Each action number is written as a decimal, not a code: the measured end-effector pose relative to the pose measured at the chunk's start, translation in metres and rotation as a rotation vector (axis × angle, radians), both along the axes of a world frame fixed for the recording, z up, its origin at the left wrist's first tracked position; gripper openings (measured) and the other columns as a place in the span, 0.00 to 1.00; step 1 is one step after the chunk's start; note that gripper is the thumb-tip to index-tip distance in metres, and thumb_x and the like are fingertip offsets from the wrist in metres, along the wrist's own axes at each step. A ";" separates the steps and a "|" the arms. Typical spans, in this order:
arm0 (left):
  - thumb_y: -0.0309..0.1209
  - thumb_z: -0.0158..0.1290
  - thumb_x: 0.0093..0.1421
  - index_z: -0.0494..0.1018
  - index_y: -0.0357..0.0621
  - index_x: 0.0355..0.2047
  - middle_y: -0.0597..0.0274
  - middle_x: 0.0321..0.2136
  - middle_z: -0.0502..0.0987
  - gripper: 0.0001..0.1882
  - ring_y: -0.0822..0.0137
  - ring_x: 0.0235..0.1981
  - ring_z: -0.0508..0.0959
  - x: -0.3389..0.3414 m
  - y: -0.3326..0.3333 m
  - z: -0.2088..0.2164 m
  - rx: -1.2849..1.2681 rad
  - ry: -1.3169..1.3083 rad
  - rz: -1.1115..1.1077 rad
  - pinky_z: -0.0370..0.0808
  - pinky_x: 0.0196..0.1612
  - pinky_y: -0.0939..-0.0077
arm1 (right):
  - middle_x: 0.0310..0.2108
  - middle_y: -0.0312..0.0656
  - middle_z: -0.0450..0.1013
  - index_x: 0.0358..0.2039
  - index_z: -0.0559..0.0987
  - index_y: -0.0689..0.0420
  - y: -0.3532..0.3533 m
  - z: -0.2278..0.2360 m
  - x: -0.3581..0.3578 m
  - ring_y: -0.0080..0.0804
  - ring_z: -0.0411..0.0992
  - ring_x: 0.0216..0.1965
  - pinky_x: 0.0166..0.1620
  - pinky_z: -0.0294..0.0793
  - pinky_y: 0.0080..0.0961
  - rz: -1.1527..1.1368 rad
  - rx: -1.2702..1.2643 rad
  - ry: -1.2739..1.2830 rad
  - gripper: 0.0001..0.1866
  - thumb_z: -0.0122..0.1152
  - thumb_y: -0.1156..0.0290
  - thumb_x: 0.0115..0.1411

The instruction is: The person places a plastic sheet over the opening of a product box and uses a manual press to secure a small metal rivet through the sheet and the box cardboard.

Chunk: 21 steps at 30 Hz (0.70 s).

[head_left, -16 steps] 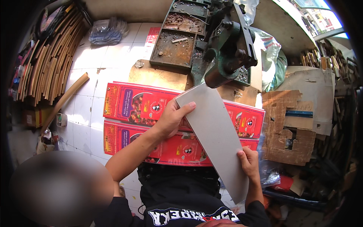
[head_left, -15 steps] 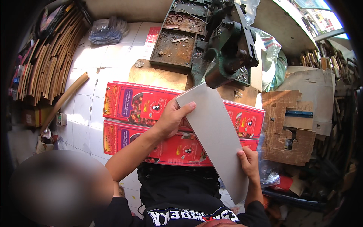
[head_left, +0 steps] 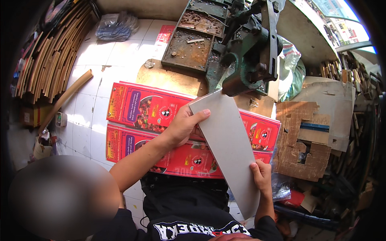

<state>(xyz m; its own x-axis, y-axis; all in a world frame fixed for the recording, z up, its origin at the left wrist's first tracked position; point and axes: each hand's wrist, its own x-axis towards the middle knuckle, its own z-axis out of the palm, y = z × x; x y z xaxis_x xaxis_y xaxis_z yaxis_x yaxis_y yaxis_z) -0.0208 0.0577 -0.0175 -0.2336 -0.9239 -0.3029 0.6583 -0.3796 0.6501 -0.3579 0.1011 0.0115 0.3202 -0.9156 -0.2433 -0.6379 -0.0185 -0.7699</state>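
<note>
A long grey board [head_left: 231, 140] lies slantwise before me, plain side up. My left hand [head_left: 185, 123] grips its left edge near the far end, thumb on top and fingers underneath. Lower down, my right hand [head_left: 262, 174] holds the right edge, thumb on the surface. The board's far corner reaches the foot of a dark green press [head_left: 243, 82]; whether it touches the tool there is hidden. Beneath the board rest two stacks of red printed panels, the far stack [head_left: 159, 106] and the near stack [head_left: 183, 160].
Beyond the panels, a rusty compartment tray [head_left: 189, 48] holds small metal bits. Brown boards [head_left: 50, 68] stand stacked at left, near a bent strip [head_left: 68, 98]. Plastic bags [head_left: 116, 27] lie at the back. Worn cardboard [head_left: 301, 140] and a plastic sack [head_left: 291, 72] are at right.
The view has shifted slightly, and the press's upper bar appears at a different angle. Both hands keep the same hold on the grey board, its far corner still at the press.
</note>
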 end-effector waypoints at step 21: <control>0.31 0.51 0.68 0.60 0.37 0.64 0.54 0.51 0.76 0.27 0.62 0.48 0.81 0.001 0.000 -0.002 0.003 0.024 0.013 0.85 0.45 0.59 | 0.11 0.40 0.56 0.20 0.69 0.64 0.000 -0.001 0.002 0.19 0.55 0.15 0.19 0.55 0.28 -0.028 0.037 0.002 0.21 0.56 0.66 0.68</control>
<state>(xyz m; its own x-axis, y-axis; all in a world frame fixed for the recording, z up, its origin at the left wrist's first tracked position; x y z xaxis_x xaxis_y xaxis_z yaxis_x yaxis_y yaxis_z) -0.0201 0.0573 -0.0191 -0.2291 -0.9259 -0.3005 0.6782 -0.3733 0.6330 -0.3563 0.1016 0.0103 0.2939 -0.9145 -0.2781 -0.6395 0.0281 -0.7683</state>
